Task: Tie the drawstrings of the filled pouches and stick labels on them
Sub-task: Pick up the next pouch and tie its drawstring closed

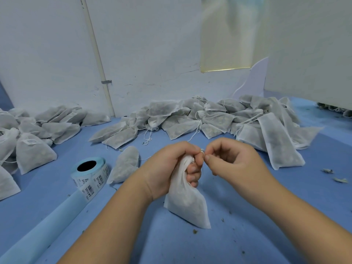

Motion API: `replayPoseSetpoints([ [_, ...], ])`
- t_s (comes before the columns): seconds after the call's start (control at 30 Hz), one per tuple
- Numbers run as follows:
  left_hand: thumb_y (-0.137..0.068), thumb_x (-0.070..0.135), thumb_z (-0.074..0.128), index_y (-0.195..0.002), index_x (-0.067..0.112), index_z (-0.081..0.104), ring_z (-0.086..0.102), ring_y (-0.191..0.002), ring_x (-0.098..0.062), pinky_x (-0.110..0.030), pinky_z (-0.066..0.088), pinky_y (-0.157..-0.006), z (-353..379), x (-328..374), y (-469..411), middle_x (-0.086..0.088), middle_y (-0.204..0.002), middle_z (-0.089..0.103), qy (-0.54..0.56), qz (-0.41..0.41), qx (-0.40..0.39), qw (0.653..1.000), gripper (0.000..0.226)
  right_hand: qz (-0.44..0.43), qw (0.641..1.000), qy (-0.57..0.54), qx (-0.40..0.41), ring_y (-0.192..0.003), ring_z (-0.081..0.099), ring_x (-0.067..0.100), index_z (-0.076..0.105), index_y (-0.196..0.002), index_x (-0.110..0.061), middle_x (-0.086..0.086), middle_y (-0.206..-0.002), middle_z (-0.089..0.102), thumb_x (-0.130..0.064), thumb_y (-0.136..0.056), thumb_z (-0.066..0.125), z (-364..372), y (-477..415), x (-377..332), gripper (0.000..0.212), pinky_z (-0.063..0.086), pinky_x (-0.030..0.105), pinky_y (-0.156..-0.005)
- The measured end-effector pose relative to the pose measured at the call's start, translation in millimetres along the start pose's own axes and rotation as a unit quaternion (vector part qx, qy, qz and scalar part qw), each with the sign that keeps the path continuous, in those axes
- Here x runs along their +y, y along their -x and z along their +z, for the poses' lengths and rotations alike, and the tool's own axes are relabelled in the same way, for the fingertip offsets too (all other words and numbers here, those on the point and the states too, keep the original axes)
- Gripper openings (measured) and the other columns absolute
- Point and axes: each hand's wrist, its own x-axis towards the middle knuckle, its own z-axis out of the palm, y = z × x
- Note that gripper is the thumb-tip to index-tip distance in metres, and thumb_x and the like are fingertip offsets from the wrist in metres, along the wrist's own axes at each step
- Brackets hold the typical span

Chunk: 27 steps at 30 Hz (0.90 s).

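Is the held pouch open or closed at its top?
Closed: the left hand grips the pouch at its bunched neck. Knotted or not, cannot tell.

Pouch (187,204) neck buried inside left hand (167,166), drawstring (202,151) knot too small to tell, label roll (89,172) print unreadable

You have one view only, from the camera on your head. It looks forward and down, wide-angle, close over your left hand (167,164) and right hand (236,161) at mid-frame, out across the blue surface (247,235) to the white wall (142,54) beyond.
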Motion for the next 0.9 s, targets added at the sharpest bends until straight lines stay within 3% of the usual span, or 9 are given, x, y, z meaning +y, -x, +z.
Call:
replayPoseSetpoints([
  [0.1, -0.078, 0.024, 0.053, -0.057, 0.013, 0.057, 0.038, -0.047, -0.015, -0.025, 0.041, -0.052, 2, 4, 2, -0.001, -0.052, 0.04, -0.065, 0.01, 0.021, 0.998, 0.025, 0.009, 1.0, -0.008, -0.014, -0.054, 0.045, 0.007, 0.065, -0.063, -0.024, -0.008, -0.055, 0.053, -0.003, -0.082, 0.068, -2, 0, -1, 0.029, 0.038, 0.015, -0.051],
  [0.23, -0.082, 0.023, 0.054, -0.059, 0.013, 0.059, 0.041, -0.048, -0.016, -0.028, 0.039, -0.054, 3, 9, 5, -0.003, -0.054, 0.042, -0.148, 0.034, 0.039, 0.988, 0.026, 0.02, 0.999, -0.001, -0.028, -0.048, 0.041, 0.005, 0.065, -0.062, -0.025, -0.012, -0.05, 0.05, -0.02, -0.07, 0.064, -3, 0, -3, 0.009, 0.033, 0.012, -0.046],
  [0.33, -0.083, 0.024, 0.054, -0.06, 0.015, 0.061, 0.042, -0.05, -0.016, -0.029, 0.04, -0.055, 4, 11, 8, -0.002, -0.055, 0.045, -0.183, 0.03, 0.036, 0.982, 0.026, 0.019, 0.999, 0.006, -0.039, -0.047, 0.04, 0.005, 0.064, -0.062, -0.024, -0.009, -0.05, 0.05, -0.018, -0.071, 0.062, -4, 0, -2, 0.011, 0.033, 0.012, -0.045],
  [0.53, -0.081, 0.028, 0.06, -0.069, 0.015, 0.071, 0.042, -0.049, -0.013, -0.024, 0.041, -0.052, 4, 19, 12, 0.0, -0.055, 0.048, -0.222, 0.021, 0.035, 0.974, 0.022, 0.033, 0.996, 0.015, -0.077, -0.056, 0.047, 0.013, 0.063, -0.062, -0.023, 0.001, -0.057, 0.054, -0.016, -0.074, 0.064, -10, -1, -2, 0.014, 0.037, 0.036, -0.062],
  [0.8, -0.074, 0.03, 0.068, -0.07, 0.018, 0.077, 0.043, -0.045, -0.011, -0.023, 0.041, -0.05, 5, 22, 15, 0.002, -0.058, 0.056, -0.276, 0.015, 0.083, 0.958, 0.016, 0.018, 0.994, 0.029, -0.103, -0.051, 0.045, 0.008, 0.062, -0.06, -0.025, -0.005, -0.053, 0.051, -0.015, -0.069, 0.055, -12, -1, -3, 0.015, 0.038, 0.017, -0.051],
  [0.9, -0.073, 0.034, 0.07, -0.074, 0.017, 0.078, 0.047, -0.046, -0.01, -0.026, 0.042, -0.054, 5, 23, 16, 0.002, -0.063, 0.061, -0.294, 0.01, 0.092, 0.951, 0.018, 0.022, 0.993, 0.039, -0.106, -0.051, 0.044, 0.008, 0.061, -0.06, -0.024, -0.004, -0.053, 0.051, -0.014, -0.068, 0.054, -13, -2, -3, 0.014, 0.037, 0.017, -0.051],
])
